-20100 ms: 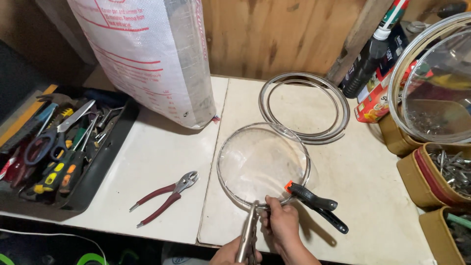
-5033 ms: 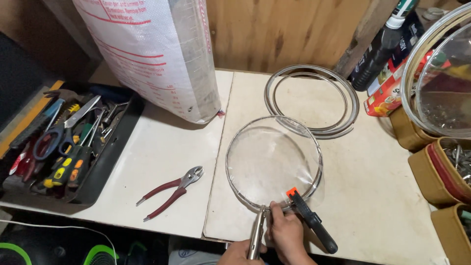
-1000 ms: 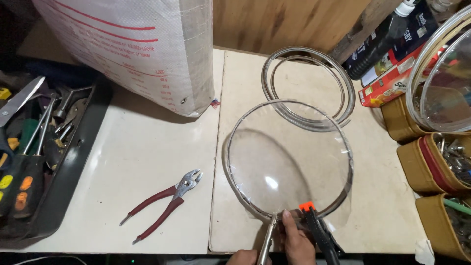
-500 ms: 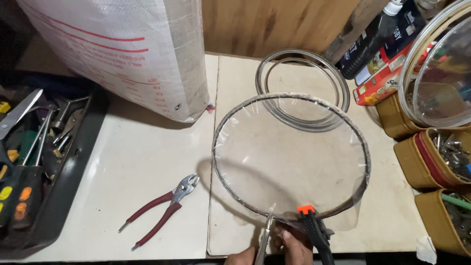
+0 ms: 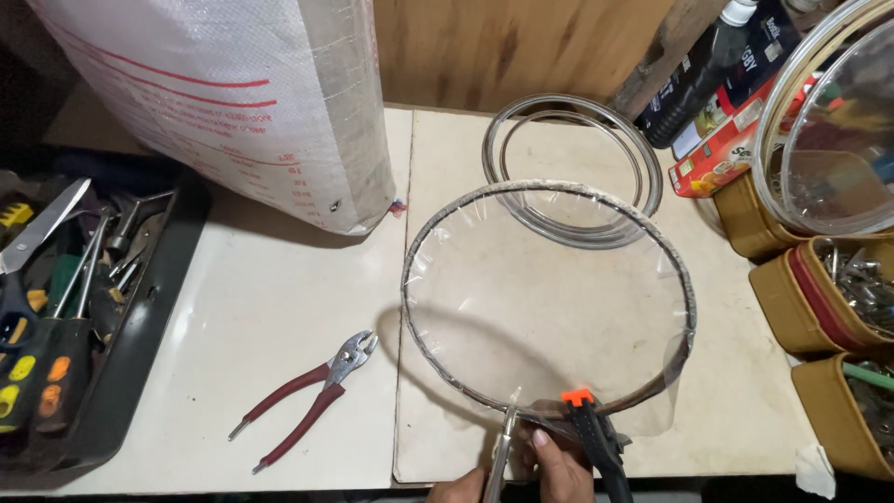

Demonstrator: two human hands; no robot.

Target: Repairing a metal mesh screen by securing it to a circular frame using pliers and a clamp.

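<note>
From the head camera, the only view, both hands sit at the near edge of the table. The right hand is closed around the near rim of a wire hoop covered in clear film, just beside a black clamp with an orange tip that bites the same stretch of rim. The left hand shows only as knuckles; it seems wrapped around a slim metal tool whose tip meets the rim just left of the grip, though how firmly I cannot tell.

The hoop is lifted and tilted up away from the grip. The film looks stretched over nearly the whole ring, but to the right of the grip a flap hangs loose below the wire, so I'd judge the covering mostly done, with that edge left to fasten.

Beyond the hoop's far rim lie bare metal rings on the table. Well left of the grip rest red-handled pliers. Far up and left leans a big white woven sack with red lines and print. Up and right stand a dark bottle with a white cap and a red carton
</note>
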